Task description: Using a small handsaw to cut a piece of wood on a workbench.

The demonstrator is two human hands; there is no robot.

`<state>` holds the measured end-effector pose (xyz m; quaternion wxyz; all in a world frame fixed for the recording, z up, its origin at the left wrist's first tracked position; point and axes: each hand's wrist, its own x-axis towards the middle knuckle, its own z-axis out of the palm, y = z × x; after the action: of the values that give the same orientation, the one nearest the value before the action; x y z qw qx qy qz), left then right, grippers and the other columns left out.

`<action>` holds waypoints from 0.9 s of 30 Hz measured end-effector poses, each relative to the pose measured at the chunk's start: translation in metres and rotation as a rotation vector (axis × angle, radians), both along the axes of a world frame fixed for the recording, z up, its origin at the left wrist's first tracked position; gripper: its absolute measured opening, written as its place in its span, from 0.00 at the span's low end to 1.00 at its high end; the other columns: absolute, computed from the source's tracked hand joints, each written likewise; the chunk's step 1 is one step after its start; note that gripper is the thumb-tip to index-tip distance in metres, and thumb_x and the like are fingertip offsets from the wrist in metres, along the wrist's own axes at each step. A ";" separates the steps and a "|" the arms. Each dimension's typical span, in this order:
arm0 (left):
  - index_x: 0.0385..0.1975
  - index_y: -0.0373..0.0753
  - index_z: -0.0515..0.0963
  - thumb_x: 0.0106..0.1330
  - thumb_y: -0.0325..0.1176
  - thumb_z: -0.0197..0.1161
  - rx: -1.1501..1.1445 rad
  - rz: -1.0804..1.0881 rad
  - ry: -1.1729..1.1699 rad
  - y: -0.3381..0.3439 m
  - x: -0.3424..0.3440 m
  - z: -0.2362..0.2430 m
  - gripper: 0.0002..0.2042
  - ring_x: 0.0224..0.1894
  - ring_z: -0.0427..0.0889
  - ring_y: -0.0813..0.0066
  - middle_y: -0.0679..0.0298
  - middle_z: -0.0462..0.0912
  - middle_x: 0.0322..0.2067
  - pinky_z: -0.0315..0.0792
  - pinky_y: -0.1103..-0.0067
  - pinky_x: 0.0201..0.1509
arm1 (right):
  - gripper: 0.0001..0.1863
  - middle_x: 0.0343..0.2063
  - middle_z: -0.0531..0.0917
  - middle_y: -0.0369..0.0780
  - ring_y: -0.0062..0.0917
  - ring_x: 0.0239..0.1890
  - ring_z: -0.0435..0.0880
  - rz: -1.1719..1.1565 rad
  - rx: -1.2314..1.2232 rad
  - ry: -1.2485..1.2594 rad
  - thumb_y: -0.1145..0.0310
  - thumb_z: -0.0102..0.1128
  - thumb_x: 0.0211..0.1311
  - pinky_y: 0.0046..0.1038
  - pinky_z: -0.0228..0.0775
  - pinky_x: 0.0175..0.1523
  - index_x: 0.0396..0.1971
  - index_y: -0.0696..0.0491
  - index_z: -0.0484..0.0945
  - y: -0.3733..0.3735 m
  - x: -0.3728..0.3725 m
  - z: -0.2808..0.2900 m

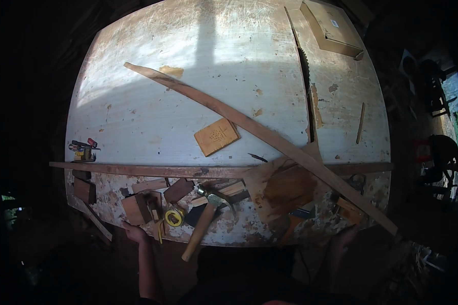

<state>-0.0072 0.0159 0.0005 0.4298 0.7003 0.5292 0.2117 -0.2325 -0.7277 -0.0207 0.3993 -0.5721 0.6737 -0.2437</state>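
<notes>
Diagonally across the bench (137, 127), a long wooden strip (259, 130), flat-faced, slender, of bare reddish-brown timber, with a narrowed, rounded tip toward the far left. Long axis from far left to near right, with the near end out past the bench's near right edge. Beneath the lower half, a wrinkled brown sheet (290, 188) with a dark stain, and a straight, worn wooden batten (137, 169) from left to right. At the strip's near side, around the middle, a flat honey-coloured block (217, 138) with clustered specks. Near the lower end, an orange-brown wooden piece (350, 209); just beside, at the near edge, the right hand (345, 236), deep in shadow, cannot tell whether open or closed. Well apart at the same edge, the left hand (135, 233), near squared wood blocks (136, 207); cannot tell whether gripping the rim or only resting. Between the hands, a claw hammer (201, 230) with smooth wooden handle, and a round yellow tape measure (174, 217). Farther out, a dark toothed blade (305, 66) and a tan cardboard box (336, 38). Underneath, a pale, scratched, chipped bench top.
</notes>
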 end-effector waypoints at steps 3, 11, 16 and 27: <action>0.59 0.22 0.73 0.80 0.55 0.45 0.006 -0.072 -0.072 0.018 -0.010 -0.019 0.34 0.52 0.81 0.61 0.48 0.80 0.55 0.73 0.69 0.58 | 0.32 0.65 0.71 0.48 0.37 0.64 0.73 -0.149 -0.029 -0.456 0.49 0.43 0.80 0.39 0.64 0.68 0.69 0.60 0.65 0.008 0.002 0.008; 0.55 0.22 0.77 0.77 0.58 0.51 0.053 -0.053 0.016 0.007 -0.011 -0.007 0.35 0.49 0.81 0.65 0.51 0.84 0.49 0.74 0.70 0.56 | 0.35 0.55 0.78 0.52 0.38 0.53 0.81 -0.273 -0.066 -0.457 0.46 0.47 0.78 0.35 0.73 0.58 0.59 0.68 0.69 0.030 0.019 0.024; 0.57 0.20 0.76 0.76 0.57 0.53 -0.005 -0.051 -0.140 0.007 -0.010 -0.014 0.35 0.51 0.81 0.64 0.49 0.83 0.53 0.73 0.71 0.57 | 0.35 0.54 0.78 0.53 0.37 0.53 0.81 -0.220 -0.152 -0.457 0.46 0.48 0.78 0.36 0.73 0.58 0.58 0.69 0.69 0.026 0.015 0.007; 0.54 0.20 0.77 0.76 0.59 0.53 0.067 -0.065 -0.322 0.036 -0.008 -0.044 0.37 0.47 0.82 0.58 0.45 0.84 0.49 0.73 0.68 0.55 | 0.37 0.59 0.75 0.57 0.41 0.55 0.80 -0.231 -0.173 -0.566 0.47 0.49 0.77 0.36 0.73 0.60 0.62 0.71 0.66 0.035 0.023 0.017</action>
<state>-0.0149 0.0517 -0.0435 0.4921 0.6879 0.4233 0.3245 -0.2091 -0.6929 -0.0040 0.4904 -0.4333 0.5730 -0.4934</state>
